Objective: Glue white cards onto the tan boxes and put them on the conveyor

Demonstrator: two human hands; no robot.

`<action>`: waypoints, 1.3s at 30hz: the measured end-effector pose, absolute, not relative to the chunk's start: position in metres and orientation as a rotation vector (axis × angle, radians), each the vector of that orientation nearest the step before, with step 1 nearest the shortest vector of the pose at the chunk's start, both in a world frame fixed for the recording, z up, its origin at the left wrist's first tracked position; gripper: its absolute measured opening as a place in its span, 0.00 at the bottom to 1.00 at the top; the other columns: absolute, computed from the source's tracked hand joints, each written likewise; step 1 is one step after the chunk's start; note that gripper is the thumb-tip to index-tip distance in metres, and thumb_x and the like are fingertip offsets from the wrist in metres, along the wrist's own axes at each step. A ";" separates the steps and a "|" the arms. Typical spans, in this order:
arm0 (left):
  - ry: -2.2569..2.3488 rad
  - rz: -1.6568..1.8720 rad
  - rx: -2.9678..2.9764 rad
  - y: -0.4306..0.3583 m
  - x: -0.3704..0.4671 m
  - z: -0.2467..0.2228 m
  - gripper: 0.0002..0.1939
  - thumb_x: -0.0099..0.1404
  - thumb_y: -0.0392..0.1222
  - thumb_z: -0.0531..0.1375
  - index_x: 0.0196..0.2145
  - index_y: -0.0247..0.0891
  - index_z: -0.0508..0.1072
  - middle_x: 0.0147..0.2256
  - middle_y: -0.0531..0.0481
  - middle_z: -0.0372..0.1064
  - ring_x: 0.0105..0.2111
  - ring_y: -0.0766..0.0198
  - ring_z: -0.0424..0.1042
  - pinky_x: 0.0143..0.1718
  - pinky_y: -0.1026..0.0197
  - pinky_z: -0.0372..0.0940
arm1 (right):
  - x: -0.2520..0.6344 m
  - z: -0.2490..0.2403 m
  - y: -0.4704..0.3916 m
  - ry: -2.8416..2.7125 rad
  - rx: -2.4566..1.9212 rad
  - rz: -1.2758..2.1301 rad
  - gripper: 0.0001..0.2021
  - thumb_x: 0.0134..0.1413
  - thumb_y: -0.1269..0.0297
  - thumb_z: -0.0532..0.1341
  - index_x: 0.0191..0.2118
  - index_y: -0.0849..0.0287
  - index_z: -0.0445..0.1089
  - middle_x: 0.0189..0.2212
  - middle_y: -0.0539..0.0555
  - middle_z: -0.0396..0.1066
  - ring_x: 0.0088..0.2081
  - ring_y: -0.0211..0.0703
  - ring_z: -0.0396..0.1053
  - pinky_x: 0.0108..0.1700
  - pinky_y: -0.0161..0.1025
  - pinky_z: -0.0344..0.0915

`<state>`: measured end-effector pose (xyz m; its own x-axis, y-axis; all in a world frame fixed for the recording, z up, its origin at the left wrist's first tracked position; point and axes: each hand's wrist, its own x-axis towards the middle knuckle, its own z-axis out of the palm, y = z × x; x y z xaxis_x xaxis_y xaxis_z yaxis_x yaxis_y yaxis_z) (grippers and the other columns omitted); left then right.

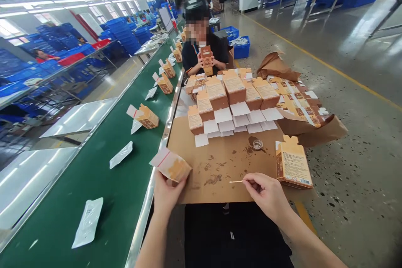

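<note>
My left hand (168,192) grips a small orange-and-white carton (172,166) by its lower end, tilted over the belt's metal edge. Between thumb and fingers of my right hand (266,192) is a thin cotton swab (235,181), its tip pointing left above the cardboard sheet (194,190). Brown smears mark the cardboard near the swab. A small clear dish (258,145) sits farther back, with brown stains around it. Right of my right hand, a single orange box (293,163) stands at the cardboard's edge.
Several orange boxes with white flaps (232,88) are stacked at the back of the cardboard. The green conveyor belt (103,176) on the left carries cartons and white sachets (88,222). Flat cartons (295,98) lie in brown paper at right. A co-worker (204,46) opposite holds a box.
</note>
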<state>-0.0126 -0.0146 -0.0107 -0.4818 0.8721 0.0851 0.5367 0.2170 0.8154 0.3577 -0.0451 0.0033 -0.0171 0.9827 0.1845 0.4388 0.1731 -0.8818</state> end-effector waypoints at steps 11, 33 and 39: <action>2.523 1.287 0.865 -0.047 -0.138 -0.017 0.43 0.49 0.51 0.86 0.55 0.47 0.71 0.54 0.39 0.87 0.58 0.34 0.90 0.67 0.29 0.83 | 0.373 -0.002 -0.044 -1.580 -1.465 0.722 0.25 0.76 0.35 0.69 0.36 0.47 0.91 0.32 0.57 0.90 0.27 0.51 0.84 0.32 0.43 0.86; 2.531 1.350 0.929 0.014 -0.159 -0.005 0.58 0.51 0.53 0.86 0.73 0.44 0.67 0.65 0.35 0.78 0.75 0.29 0.77 0.81 0.27 0.69 | 0.405 0.016 -0.053 -1.555 -1.493 0.642 0.18 0.74 0.41 0.71 0.34 0.41 0.89 0.30 0.55 0.90 0.26 0.56 0.85 0.30 0.48 0.89; 2.272 1.570 1.202 0.043 -0.087 0.008 0.40 0.64 0.60 0.77 0.67 0.40 0.77 0.55 0.40 0.75 0.57 0.42 0.84 0.64 0.38 0.82 | 0.427 0.025 -0.073 -1.535 -1.548 0.523 0.08 0.70 0.47 0.76 0.38 0.36 0.91 0.31 0.50 0.91 0.25 0.53 0.86 0.35 0.45 0.91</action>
